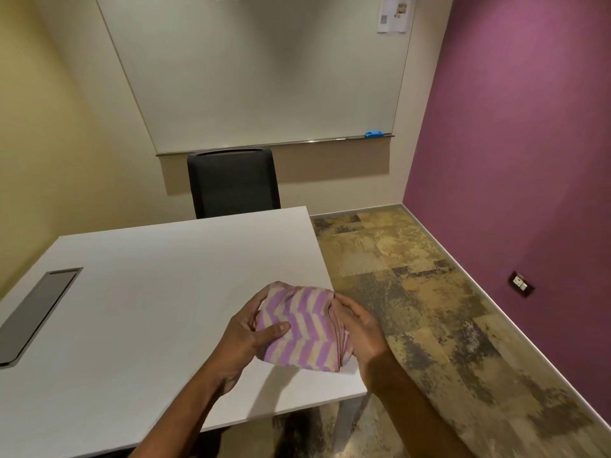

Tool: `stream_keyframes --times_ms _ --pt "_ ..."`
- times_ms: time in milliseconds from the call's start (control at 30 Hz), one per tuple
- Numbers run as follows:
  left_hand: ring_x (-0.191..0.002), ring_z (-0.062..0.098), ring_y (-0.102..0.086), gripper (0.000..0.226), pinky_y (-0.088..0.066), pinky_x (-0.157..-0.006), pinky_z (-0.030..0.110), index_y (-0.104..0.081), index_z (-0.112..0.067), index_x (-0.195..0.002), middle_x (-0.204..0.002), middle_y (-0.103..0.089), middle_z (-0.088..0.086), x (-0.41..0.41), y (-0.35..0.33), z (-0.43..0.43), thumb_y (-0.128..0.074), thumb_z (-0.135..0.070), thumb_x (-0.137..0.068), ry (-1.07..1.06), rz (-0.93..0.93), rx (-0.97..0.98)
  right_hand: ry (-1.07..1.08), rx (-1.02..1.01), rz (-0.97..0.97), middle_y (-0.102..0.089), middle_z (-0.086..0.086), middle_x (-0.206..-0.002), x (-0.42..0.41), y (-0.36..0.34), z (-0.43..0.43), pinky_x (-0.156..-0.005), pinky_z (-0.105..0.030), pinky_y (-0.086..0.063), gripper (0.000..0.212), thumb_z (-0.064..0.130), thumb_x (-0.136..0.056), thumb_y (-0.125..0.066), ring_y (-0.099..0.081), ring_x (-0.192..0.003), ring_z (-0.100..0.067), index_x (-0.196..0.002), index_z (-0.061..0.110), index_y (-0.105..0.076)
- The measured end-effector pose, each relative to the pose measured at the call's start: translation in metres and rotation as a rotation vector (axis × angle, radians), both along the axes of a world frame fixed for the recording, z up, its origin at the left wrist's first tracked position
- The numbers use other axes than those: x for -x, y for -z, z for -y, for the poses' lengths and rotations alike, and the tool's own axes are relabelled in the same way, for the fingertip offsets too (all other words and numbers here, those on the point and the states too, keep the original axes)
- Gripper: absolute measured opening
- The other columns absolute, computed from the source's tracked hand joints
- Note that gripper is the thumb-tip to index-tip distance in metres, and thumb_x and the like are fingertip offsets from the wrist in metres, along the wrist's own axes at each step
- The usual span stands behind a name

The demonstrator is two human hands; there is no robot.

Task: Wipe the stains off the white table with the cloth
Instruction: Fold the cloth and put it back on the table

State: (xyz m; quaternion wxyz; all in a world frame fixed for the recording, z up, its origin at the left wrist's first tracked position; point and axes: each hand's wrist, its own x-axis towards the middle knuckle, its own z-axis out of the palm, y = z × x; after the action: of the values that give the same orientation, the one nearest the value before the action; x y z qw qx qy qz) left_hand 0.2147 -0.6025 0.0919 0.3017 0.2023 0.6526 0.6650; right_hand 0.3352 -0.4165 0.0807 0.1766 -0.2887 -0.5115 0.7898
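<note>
A folded cloth with purple and cream zigzag stripes is held between both hands, just above the right edge of the white table. My left hand grips its left side, thumb lying across the top. My right hand cups its right side. Faint pinkish marks show on the tabletop left of the cloth.
A grey cable flap is set into the table at the left. A black chair stands behind the far edge, under a whiteboard. Patterned floor runs along the table's right side to a purple wall.
</note>
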Motion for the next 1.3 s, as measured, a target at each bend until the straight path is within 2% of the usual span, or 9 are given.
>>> stream_keyframes --times_ms 133,333,467,567,733,867,1000,1200,1300 --pt "-0.116 0.019 -0.07 0.077 -0.061 -0.092 0.037 -0.055 -0.036 -0.142 -0.129 -0.071 -0.006 0.026 0.002 -0.007 -0.088 -0.031 -0.072 0.027 -0.008 -0.011 -0.045 0.027 0.082 -0.081 -0.009 -0.104 0.029 -0.004 -0.01 -0.075 -0.031 -0.062 0.024 0.02 -0.088 -0.078 -0.076 -0.091 -0.022 -0.111 0.012 -0.076" --pt "-0.12 0.017 -0.069 0.075 -0.06 -0.096 0.037 -0.053 -0.036 -0.145 -0.133 -0.07 -0.009 0.072 0.009 -0.017 -0.086 -0.02 -0.079 0.043 -0.015 -0.012 -0.143 -0.04 0.217 -0.08 -0.009 -0.109 0.072 -0.008 -0.02 -0.102 -0.053 -0.057 0.027 0.033 -0.086 -0.083 -0.072 -0.109 -0.034 -0.106 0.016 -0.078" --pt "-0.122 0.017 -0.068 0.078 -0.057 -0.103 0.046 -0.052 -0.036 -0.146 -0.135 -0.068 -0.01 0.098 0.016 -0.02 -0.087 -0.025 -0.077 0.016 -0.039 0.005 -0.138 -0.087 0.295 -0.08 -0.007 -0.105 0.104 -0.01 -0.022 -0.098 -0.05 -0.059 0.033 0.032 -0.08 -0.087 -0.071 -0.106 -0.032 -0.105 0.011 -0.078" --pt "-0.122 0.015 -0.067 0.082 -0.057 -0.103 0.046 -0.051 -0.039 -0.146 -0.136 -0.068 -0.012 0.112 0.019 -0.021 -0.088 -0.029 -0.073 0.022 -0.024 0.007 -0.117 -0.077 0.309 -0.081 -0.007 -0.098 0.118 -0.006 -0.027 -0.091 -0.045 -0.059 0.022 0.02 -0.082 -0.086 -0.071 -0.106 -0.034 -0.1 0.01 -0.079" --pt "-0.113 0.02 -0.073 0.089 -0.059 -0.099 0.05 -0.042 -0.05 -0.148 -0.126 -0.074 -0.006 0.137 0.019 -0.028 -0.091 -0.033 -0.076 0.078 0.101 0.068 -0.14 -0.044 0.278 -0.077 -0.017 -0.113 0.129 0.0 -0.047 -0.102 -0.051 -0.055 0.027 0.016 -0.091 -0.076 -0.069 -0.114 -0.039 -0.114 0.003 -0.074" --pt "-0.112 0.016 -0.073 0.062 -0.059 -0.093 0.04 -0.042 -0.054 -0.143 -0.125 -0.075 -0.007 0.147 0.012 -0.044 -0.073 -0.046 -0.09 0.176 0.133 0.166 -0.118 -0.006 0.249 -0.076 -0.019 -0.113 0.131 0.001 -0.073 -0.083 -0.039 -0.059 0.022 0.008 -0.094 -0.067 -0.07 -0.102 -0.03 -0.114 0.001 -0.074" --pt "-0.105 0.019 -0.076 0.041 -0.06 -0.079 0.029 -0.056 -0.046 -0.136 -0.122 -0.076 -0.006 0.146 0.007 -0.075 -0.056 -0.058 -0.096 0.149 0.146 0.221 -0.129 0.047 0.215 -0.078 -0.013 -0.102 0.133 0.005 -0.105 -0.068 -0.03 -0.059 0.019 0.0 -0.096 -0.059 -0.073 -0.087 -0.023 -0.106 0.003 -0.076" --pt "-0.114 0.02 -0.073 0.05 -0.058 -0.097 0.04 -0.07 -0.03 -0.128 -0.124 -0.076 -0.003 0.128 0.019 -0.137 -0.051 -0.064 -0.097 0.072 0.309 0.273 -0.201 0.061 0.186 -0.07 -0.028 -0.124 0.123 0.008 -0.175 -0.1 -0.049 -0.055 0.029 -0.002 -0.098 -0.057 -0.068 -0.111 -0.04 -0.124 -0.008 -0.067" --pt "-0.113 0.027 -0.074 0.055 -0.061 -0.092 0.039 -0.07 -0.016 -0.128 -0.123 -0.076 0.008 0.112 0.026 -0.179 -0.066 -0.056 -0.091 0.035 0.471 0.255 -0.248 0.087 0.178 -0.072 -0.027 -0.121 0.116 0.012 -0.218 -0.1 -0.049 -0.055 0.027 0.001 -0.097 -0.059 -0.07 -0.111 -0.04 -0.121 -0.005 -0.069"
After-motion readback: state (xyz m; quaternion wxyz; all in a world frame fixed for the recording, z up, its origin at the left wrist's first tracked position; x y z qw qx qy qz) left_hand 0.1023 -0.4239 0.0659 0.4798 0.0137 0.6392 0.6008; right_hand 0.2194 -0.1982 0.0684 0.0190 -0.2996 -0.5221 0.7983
